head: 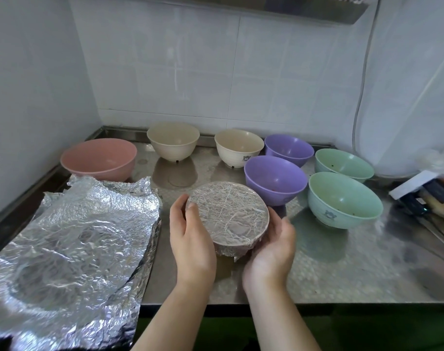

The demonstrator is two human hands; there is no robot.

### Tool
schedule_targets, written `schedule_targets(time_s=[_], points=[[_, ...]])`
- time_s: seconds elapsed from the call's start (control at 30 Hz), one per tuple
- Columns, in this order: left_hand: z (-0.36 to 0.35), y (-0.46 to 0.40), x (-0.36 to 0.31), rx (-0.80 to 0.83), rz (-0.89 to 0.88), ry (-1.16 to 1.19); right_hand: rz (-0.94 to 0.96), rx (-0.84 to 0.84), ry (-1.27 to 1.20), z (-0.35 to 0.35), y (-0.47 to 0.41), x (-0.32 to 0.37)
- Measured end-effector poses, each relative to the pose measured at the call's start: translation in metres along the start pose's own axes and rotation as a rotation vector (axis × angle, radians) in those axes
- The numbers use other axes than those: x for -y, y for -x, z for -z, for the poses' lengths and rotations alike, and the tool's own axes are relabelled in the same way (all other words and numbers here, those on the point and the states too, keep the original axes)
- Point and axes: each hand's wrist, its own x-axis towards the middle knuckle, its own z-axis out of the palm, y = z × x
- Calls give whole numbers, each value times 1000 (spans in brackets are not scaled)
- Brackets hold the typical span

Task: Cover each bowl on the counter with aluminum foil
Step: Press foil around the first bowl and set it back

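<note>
Cup left hand (190,239) and right hand (271,245) around round foil-wrapped bowl (228,214), fingers curled against its sides. Press loose foil skirt tight under rim.

My left hand (190,239) and right hand (271,245) flank the covered bowl (227,214) on the counter (342,269); foil sheets (71,244) lie left, seven open bowls (275,178) behind and right

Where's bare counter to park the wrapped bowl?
Best patch: front right, between the foil-covered bowl, the near green bowl and the counter's front edge. A smaller gap lies behind it, before the cream bowls. Left is taken by foil sheets; back right is crowded.
</note>
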Motion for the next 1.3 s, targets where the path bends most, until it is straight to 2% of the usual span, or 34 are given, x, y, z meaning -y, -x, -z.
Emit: schedule_targets(time_s=[0.17, 0.37, 0.53, 0.7, 0.9, 1.0, 1.13, 1.2, 1.3], points=[[-2, 5, 1, 8, -21, -48, -51, -52, -73, -12, 2, -9], [-5, 6, 3, -34, -18, -68, -16, -16, -101, -15, 4, -12], [3, 8, -3, 16, 38, -73, -76, 13, 14, -9, -4, -7], [12, 12, -10, 56, 137, -79, 0, 86, 183, 0, -14, 9], [9, 11, -26, 101, 279, 3, -155, 126, 271, -6, 6, 30], [13, 2, -35, 146, 320, 13, -163, 212, 300, -17, 15, 43], [23, -6, -68, 178, 374, 100, -227, 307, 460, -26, 17, 61], [29, -9, -85, 197, 376, 116, -302, 399, 513, -32, 17, 69], [39, -17, -100, 232, 310, 93, -377, 500, 455, -41, 22, 75]])
